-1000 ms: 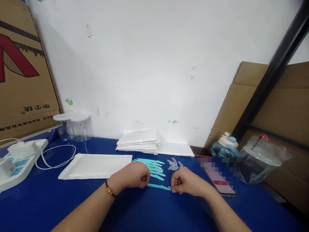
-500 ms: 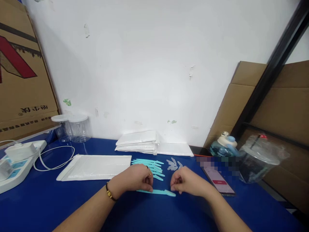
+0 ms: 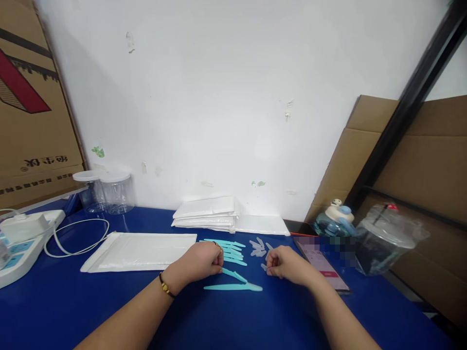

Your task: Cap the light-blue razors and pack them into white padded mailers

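Observation:
My left hand [image 3: 205,261] is closed, its thumb and fingers pinching the handle of a teal eyebrow razor [image 3: 235,275] whose blade end points right. Just in front of it, another teal razor [image 3: 226,287] lies flat on the blue table, with a clear cap over its right end. My right hand [image 3: 286,265] is closed too and pinches a small translucent blade cap [image 3: 264,267], partly hidden by the fingers. Several more teal razors [image 3: 233,254] lie in a row behind my left hand. A small pile of loose translucent caps [image 3: 258,247] sits behind my right hand.
White padded mailers [image 3: 146,250] lie left of the razors, with a stack of white packets [image 3: 204,214] along the wall. Lidded clear jars [image 3: 118,194] and a power strip [image 3: 32,243] stand left. At right are a phone [image 3: 328,272] and a bagged cup [image 3: 383,240].
My left hand has let go of the front razor, now capped on the table, and moved back to grip another. My right hand has moved back and taken hold of a cap.

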Available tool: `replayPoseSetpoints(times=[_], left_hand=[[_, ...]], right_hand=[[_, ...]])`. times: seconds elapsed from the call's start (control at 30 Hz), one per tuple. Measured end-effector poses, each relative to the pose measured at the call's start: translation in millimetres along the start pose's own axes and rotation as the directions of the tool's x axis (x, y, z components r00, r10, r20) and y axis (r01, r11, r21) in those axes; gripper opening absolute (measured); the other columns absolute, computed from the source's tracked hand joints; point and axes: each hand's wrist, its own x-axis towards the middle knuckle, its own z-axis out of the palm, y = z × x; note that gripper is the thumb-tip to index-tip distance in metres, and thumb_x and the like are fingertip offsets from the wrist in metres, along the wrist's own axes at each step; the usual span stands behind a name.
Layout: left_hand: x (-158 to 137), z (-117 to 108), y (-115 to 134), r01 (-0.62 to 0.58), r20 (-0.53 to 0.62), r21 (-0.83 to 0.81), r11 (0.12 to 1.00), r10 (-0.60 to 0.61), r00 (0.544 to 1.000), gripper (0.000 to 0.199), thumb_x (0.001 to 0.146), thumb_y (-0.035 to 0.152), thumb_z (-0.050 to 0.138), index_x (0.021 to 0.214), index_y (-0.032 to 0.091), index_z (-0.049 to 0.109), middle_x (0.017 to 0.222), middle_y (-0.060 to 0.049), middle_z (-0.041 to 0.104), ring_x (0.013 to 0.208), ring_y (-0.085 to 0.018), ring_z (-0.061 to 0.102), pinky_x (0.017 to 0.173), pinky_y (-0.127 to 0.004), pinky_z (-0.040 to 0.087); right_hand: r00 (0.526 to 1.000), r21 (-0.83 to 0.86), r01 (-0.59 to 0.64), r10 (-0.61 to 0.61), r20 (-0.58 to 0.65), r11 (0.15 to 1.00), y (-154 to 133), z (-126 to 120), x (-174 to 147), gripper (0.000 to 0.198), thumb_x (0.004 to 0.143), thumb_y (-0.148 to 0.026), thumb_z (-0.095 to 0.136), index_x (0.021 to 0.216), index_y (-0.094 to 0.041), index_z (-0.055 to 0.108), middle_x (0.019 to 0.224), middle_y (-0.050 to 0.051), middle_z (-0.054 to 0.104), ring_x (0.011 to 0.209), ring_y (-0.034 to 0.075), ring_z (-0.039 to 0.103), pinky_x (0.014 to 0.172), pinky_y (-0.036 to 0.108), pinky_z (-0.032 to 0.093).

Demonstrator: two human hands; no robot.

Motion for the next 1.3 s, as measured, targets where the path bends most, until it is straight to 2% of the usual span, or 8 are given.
replayPoseSetpoints(times=[0.1,0.2,0.7,0.77,0.83,0.97,1.17,1.3], left_hand=[[-2.1,-0.9,6.8,0.028,0.024,-0.041,0.999,-0.027,0.999,0.006,0.070,0.030,0.061,0.070,0.023,0.063,0.068,0.004,0.063,0.064,-0.012,0.054,0.051,-0.023,0.029],[-2.8,-0.7,13.1,0.043,0.012,-0.024,0.999,-0.042,0.999,0.007,0.070,0.029,0.060,0.069,0.023,0.063,0.069,0.003,0.064,0.064,-0.012,0.054,0.051,-0.023,0.029],[1.5,9.7,26.2,-0.001,0.048,-0.095,0.995,0.006,0.999,0.007,0.069,0.029,0.062,0.070,0.023,0.064,0.066,0.004,0.064,0.060,-0.012,0.054,0.050,-0.021,0.030],[2.3,8.8,22.1,-0.013,0.041,-0.106,0.994,0.018,0.999,0.012,0.070,0.035,0.063,0.074,0.024,0.064,0.070,0.003,0.064,0.063,-0.012,0.056,0.052,-0.021,0.033],[3.3,6.9,14.9,-0.011,-0.030,-0.065,0.998,0.009,1.000,0.017,0.072,0.039,0.062,0.080,0.024,0.065,0.078,0.002,0.064,0.071,-0.014,0.057,0.057,-0.022,0.036],[5.3,3.8,0.9,0.051,-0.140,0.090,0.995,-0.038,0.989,0.015,0.078,0.031,0.056,0.088,0.023,0.064,0.092,-0.001,0.063,0.083,-0.017,0.057,0.069,-0.025,0.039],[6.5,3.3,-0.7,0.074,-0.108,0.128,0.989,-0.060,0.992,0.015,0.077,0.028,0.056,0.090,0.024,0.063,0.094,-0.001,0.063,0.084,-0.018,0.057,0.068,-0.026,0.040],[6.7,3.1,0.5,0.064,-0.092,0.132,0.989,-0.052,0.994,0.012,0.078,0.028,0.056,0.087,0.024,0.063,0.089,-0.002,0.063,0.083,-0.018,0.057,0.068,-0.026,0.039]], right_hand=[[0.989,0.119,0.099,-0.111,0.096,0.988,-6.0,8.9,1.2,0.006,0.069,-0.015,0.059,0.070,-0.015,0.065,0.063,0.001,0.064,0.052,0.010,0.054,0.049,0.019,0.040],[0.980,0.133,0.157,-0.171,0.102,0.979,-10.6,13.8,1.1,0.007,0.070,-0.015,0.059,0.071,-0.016,0.067,0.064,0.001,0.064,0.053,0.010,0.053,0.051,0.019,0.040],[0.965,0.082,0.221,-0.230,0.124,0.972,-19.5,23.4,-0.3,0.008,0.069,-0.022,0.064,0.071,-0.018,0.069,0.057,-0.001,0.060,0.051,0.011,0.052,0.049,0.019,0.037],[0.971,0.063,0.220,-0.225,0.078,0.973,-17.4,16.2,-0.6,0.011,0.071,-0.022,0.060,0.073,-0.017,0.069,0.060,0.000,0.062,0.053,0.011,0.054,0.051,0.020,0.039],[0.977,-0.022,0.199,-0.200,-0.070,0.980,-13.2,5.4,-0.4,0.014,0.073,-0.020,0.055,0.074,-0.017,0.069,0.066,0.002,0.064,0.057,0.013,0.056,0.054,0.021,0.041],[0.938,-0.238,0.118,-0.186,-0.291,0.964,-1.2,-11.8,2.9,0.018,0.072,-0.013,0.050,0.075,-0.017,0.067,0.073,0.003,0.066,0.064,0.015,0.058,0.060,0.022,0.041],[0.947,-0.323,0.135,-0.218,-0.237,0.937,13.5,-6.5,12.9,0.018,0.071,-0.010,0.052,0.078,-0.017,0.067,0.078,0.003,0.064,0.068,0.015,0.057,0.063,0.023,0.041],[0.973,-0.251,0.076,-0.126,-0.192,0.965,17.2,-6.7,12.6,0.014,0.072,-0.014,0.055,0.080,-0.017,0.067,0.071,0.002,0.064,0.063,0.014,0.057,0.058,0.022,0.039]])
